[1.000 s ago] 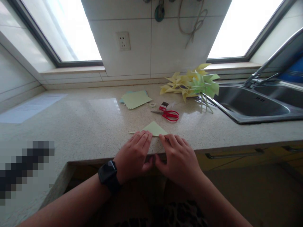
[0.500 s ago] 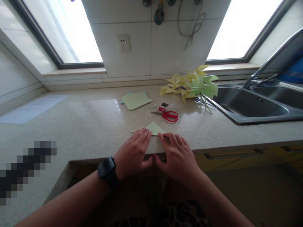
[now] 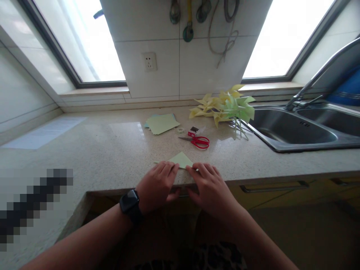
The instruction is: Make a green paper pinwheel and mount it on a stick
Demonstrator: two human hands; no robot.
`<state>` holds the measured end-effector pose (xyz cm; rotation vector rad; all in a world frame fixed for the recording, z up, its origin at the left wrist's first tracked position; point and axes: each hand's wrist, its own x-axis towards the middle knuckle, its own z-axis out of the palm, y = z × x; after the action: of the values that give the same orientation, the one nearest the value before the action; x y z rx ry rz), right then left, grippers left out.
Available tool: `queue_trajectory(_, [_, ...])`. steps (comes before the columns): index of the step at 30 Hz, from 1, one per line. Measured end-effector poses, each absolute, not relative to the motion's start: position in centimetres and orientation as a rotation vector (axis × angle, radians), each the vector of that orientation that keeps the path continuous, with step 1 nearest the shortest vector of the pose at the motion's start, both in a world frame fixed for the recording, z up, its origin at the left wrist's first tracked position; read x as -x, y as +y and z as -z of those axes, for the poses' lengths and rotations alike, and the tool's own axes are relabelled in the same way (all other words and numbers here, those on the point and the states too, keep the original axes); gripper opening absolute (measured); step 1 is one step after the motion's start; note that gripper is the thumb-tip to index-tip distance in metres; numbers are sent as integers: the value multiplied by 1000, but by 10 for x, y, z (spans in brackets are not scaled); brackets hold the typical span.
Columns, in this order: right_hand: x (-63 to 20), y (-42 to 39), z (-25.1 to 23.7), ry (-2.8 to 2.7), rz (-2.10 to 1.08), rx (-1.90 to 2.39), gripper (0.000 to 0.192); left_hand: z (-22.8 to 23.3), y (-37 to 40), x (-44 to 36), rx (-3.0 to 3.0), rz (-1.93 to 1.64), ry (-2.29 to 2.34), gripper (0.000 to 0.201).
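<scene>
— Low at the frame's centre, my left hand [image 3: 157,183] and right hand [image 3: 209,187] press flat, open-palmed, on the green paper [image 3: 182,159] at the worktop [image 3: 112,150] edge.
— Creasing, then?
— I'd judge so; next, firm sliding pressure.

The speckled stone counter [image 3: 112,150] has a green folded paper [image 3: 182,159] lying flat at its front edge, right under both hands' fingertips. Past the hands lie red scissors [image 3: 199,141], a small roll of tape [image 3: 180,130], a little red box [image 3: 193,131] and a stack of green papers [image 3: 161,123]. Far to the left of the hands is a white sheet [image 3: 45,132], and far to the right is a pile of paper pinwheels [image 3: 225,106].
</scene>
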<state>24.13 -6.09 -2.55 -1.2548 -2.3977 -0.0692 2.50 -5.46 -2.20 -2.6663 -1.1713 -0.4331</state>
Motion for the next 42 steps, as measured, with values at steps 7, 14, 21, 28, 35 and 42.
queue_trajectory(7, [-251, -69, 27, -2400, -8, 1154, 35, 27, -60, -21, 2619, 487, -1045, 34])
queue_trajectory(14, [-256, -66, 23, -2374, -152, 1070, 33, 23, -63, -21, 2642, 501, -1001, 22])
queue_trajectory(21, [-260, -88, 7, -2400, -166, 1042, 22, 9, -78, -18, 2729, 522, -1084, 10])
queue_trajectory(28, [-261, -106, -22, -1954, -27, 1065, 40, -22, -98, -21, 3015, 884, -1474, 13])
queue_trajectory(35, [-235, -118, -2, -1236, -1209, 974, 48, -19, -102, -33, 3045, 1669, -2636, 29])
queue_trajectory(42, [-223, -118, 0, -1082, -1559, 989, 30, -8, -109, -37, 3133, 1797, -2733, 31])
